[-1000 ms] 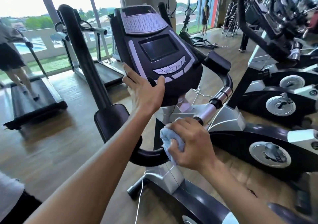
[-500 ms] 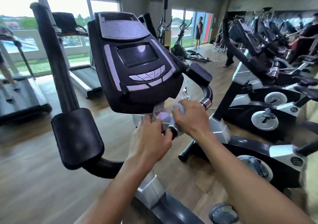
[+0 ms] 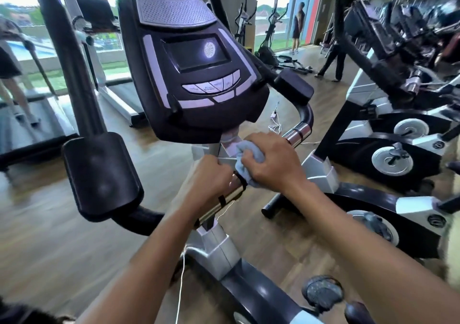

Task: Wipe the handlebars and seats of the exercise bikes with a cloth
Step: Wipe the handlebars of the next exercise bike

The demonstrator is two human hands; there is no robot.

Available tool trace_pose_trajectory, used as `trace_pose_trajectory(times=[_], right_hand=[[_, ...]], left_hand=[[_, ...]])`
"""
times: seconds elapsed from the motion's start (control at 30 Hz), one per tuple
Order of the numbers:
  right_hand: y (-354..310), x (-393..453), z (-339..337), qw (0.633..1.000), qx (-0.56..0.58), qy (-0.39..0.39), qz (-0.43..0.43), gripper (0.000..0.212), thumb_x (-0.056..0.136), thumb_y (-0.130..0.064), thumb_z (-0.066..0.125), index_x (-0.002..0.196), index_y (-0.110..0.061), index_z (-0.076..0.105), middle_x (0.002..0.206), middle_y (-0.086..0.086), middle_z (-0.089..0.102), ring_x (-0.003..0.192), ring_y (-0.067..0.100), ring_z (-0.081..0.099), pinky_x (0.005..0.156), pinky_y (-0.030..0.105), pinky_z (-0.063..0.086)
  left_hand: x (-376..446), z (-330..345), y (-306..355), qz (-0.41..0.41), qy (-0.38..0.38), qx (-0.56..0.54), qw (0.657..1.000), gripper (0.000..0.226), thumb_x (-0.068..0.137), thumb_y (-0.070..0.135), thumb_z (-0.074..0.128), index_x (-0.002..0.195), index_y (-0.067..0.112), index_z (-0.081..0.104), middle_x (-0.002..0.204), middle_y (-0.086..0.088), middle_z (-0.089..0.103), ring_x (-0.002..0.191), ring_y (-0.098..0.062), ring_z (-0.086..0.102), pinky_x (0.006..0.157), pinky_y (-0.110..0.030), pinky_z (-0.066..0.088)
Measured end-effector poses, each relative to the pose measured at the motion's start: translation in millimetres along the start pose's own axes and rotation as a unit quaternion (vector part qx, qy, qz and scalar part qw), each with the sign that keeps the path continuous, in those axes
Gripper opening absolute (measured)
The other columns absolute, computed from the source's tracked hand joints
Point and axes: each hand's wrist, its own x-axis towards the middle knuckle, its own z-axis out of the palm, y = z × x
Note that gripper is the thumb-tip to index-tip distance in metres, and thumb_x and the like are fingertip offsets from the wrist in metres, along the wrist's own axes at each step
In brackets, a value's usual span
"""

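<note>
**Cloth bunched at the middle of the handlebar**

The exercise bike (image 3: 244, 281) fills my view, its console (image 3: 191, 67) tilted above my hands. On the handlebar (image 3: 224, 199) just below it, my left hand (image 3: 211, 181) has its fingers clenched around the chrome grip section. Right beside it, touching, my right hand (image 3: 271, 164) grips the blue cloth (image 3: 245, 159), wadded under my fingers against the bar near the silver stem. Half a second ago the scene sat farther off; now the console looms closer, and both hands are tighter together on the bar.
</note>
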Motion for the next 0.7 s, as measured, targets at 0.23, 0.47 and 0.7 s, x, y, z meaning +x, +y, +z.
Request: trace_pose_trajectory(times=[0.23,0.47,0.7], right_hand=[[-13,-10,6,0.999,-0.004,0.018,-0.039,0.033,0.081,-0.044,0.046,0.086,-0.019,0.068,0.081,0.0,0.064,0.08,0.022,0.05,0.072,0.033,0.037],[-1,11,6,0.993,-0.038,0.056,0.093,0.042,0.078,-0.051,0.041,0.088,-0.02,0.068,0.085,0.004,0.065,0.084,0.029,0.057,0.068,0.037,0.046],[11,19,-1,0.996,-0.008,0.027,0.08,0.045,0.075,-0.051,0.04,0.089,-0.019,0.069,0.076,0.0,0.063,0.08,0.029,0.057,0.067,0.038,0.046]], left_hand=[[12,8,-10,-0.061,-0.023,-0.115,0.991,0.019,0.098,0.008,0.05,0.079,0.005,0.054,0.082,-0.013,0.059,0.069,-0.027,0.058,0.06,-0.028,0.054],[9,3,-8,-0.032,0.02,0.006,0.999,0.012,0.094,0.008,0.048,0.086,0.001,0.054,0.086,-0.014,0.054,0.08,-0.031,0.053,0.052,-0.033,0.029],[11,8,-9,-0.023,0.042,-0.009,0.999,0.019,0.093,0.012,0.047,0.103,-0.001,0.058,0.106,-0.024,0.064,0.085,-0.032,0.054,0.056,-0.033,0.031]])
